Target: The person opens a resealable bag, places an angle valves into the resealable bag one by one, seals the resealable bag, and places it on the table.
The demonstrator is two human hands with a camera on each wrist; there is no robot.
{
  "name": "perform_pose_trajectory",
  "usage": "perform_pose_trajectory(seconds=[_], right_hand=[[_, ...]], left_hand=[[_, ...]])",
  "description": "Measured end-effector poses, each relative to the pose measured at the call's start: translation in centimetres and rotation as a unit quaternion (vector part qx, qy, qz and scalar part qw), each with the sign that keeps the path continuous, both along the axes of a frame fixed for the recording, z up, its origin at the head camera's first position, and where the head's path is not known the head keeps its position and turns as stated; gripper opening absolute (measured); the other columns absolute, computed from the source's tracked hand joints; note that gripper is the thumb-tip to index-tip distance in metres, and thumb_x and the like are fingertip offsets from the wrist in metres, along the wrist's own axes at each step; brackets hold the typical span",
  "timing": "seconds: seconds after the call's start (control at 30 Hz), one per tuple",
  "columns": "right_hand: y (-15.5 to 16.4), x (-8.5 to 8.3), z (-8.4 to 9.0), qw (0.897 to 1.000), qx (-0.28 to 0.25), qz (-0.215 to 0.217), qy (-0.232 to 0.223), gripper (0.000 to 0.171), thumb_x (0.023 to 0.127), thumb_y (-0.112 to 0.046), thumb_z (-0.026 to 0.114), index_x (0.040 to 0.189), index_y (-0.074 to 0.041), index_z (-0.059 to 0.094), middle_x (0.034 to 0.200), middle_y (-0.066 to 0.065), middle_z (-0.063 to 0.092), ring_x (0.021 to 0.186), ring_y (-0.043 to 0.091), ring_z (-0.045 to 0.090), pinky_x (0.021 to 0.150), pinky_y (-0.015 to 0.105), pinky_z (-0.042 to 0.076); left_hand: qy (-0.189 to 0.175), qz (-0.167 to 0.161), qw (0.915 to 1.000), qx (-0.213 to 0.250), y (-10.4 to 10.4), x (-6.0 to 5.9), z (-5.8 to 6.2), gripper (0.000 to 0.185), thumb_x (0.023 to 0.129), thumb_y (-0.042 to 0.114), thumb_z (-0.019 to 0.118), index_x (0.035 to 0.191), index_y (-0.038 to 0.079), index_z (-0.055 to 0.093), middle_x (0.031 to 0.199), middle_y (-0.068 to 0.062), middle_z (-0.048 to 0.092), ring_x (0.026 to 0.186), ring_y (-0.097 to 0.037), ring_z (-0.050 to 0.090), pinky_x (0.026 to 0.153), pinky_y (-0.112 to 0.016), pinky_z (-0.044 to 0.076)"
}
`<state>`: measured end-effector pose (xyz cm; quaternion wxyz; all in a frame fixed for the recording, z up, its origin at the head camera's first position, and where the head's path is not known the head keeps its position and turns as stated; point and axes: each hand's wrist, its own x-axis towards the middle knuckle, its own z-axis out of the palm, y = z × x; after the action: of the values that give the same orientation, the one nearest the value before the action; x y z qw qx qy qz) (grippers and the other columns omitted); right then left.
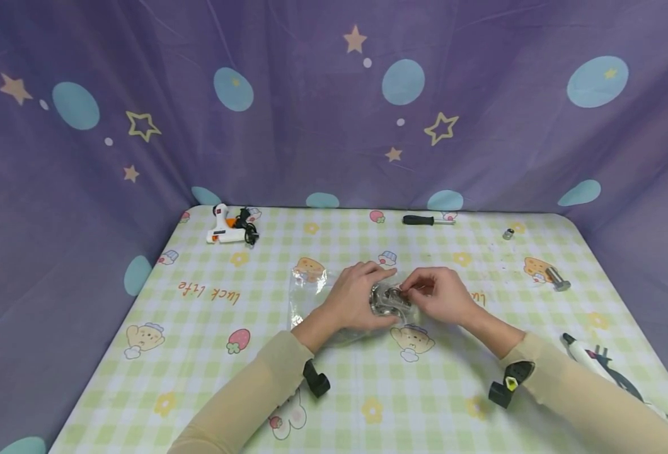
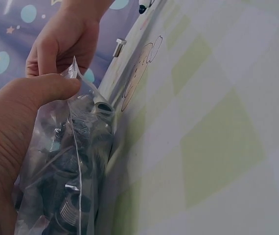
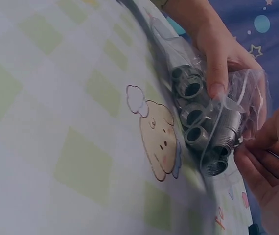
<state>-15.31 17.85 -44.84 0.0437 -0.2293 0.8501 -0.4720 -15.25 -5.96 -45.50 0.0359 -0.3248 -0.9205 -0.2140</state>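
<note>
The grip of the left hand (image 1: 352,301) is closed around a clear plastic bag (image 1: 334,302) lying mid-table, thumb pressed on its crinkled film; the grip of the right hand (image 1: 439,294) pinches the bag's mouth edge between the fingertips. The bag is thin, glossy and wrinkled, packed with short metal fittings (image 3: 198,115), grey, tubular and threaded on the outside. Only the right wrist view shows their hollow round ends; the left wrist view shows the ribbed threads through the film (image 2: 68,208).

The table (image 1: 198,353) wears a smooth green-and-white checked cloth with cartoon bears and orange writing "luck life". The head view alone shows a white glue gun (image 1: 224,228), a black-handled screwdriver (image 1: 427,220) and a loose metal fitting (image 1: 558,279).
</note>
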Motion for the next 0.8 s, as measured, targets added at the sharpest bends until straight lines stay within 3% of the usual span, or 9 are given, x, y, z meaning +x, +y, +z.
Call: perform_pose_trajectory(seconds=[0.3,0.57,0.8], right_hand=[[1.7,-0.6,1.2,0.998,0.027,-0.019,0.047,0.013,0.094,0.004,0.069,0.099,-0.003,0.079,0.1,0.012,0.08,0.091,0.022,0.078,0.08,0.028,0.065],[4.5,-1.8,2.8,0.993,0.062,-0.059,0.081,0.014,0.097,-0.003,0.071,0.106,-0.009,0.08,0.105,0.012,0.081,0.094,0.023,0.077,0.08,0.023,0.063],[6.9,-2.4,4.0,0.988,0.086,-0.099,0.085,0.014,0.099,-0.009,0.071,0.109,-0.011,0.08,0.107,0.012,0.081,0.09,-0.005,0.07,0.077,0.013,0.059]], left_hand=[[0.005,0.0,1.0,0.001,0.0,0.0,0.0,0.093,0.074,0.064,0.086,0.152,0.019,0.061,0.134,0.0,0.066,0.118,-0.02,0.063,0.105,-0.042,0.053],[0.002,0.003,1.0,0.003,0.0,0.0,0.0,0.093,0.074,0.065,0.086,0.152,0.02,0.061,0.135,0.001,0.066,0.118,-0.02,0.062,0.106,-0.043,0.052],[-0.005,0.002,1.0,0.004,0.0,0.1,0.0,0.093,0.075,0.064,0.086,0.153,0.021,0.06,0.137,0.0,0.065,0.122,-0.021,0.062,0.109,-0.045,0.051]])
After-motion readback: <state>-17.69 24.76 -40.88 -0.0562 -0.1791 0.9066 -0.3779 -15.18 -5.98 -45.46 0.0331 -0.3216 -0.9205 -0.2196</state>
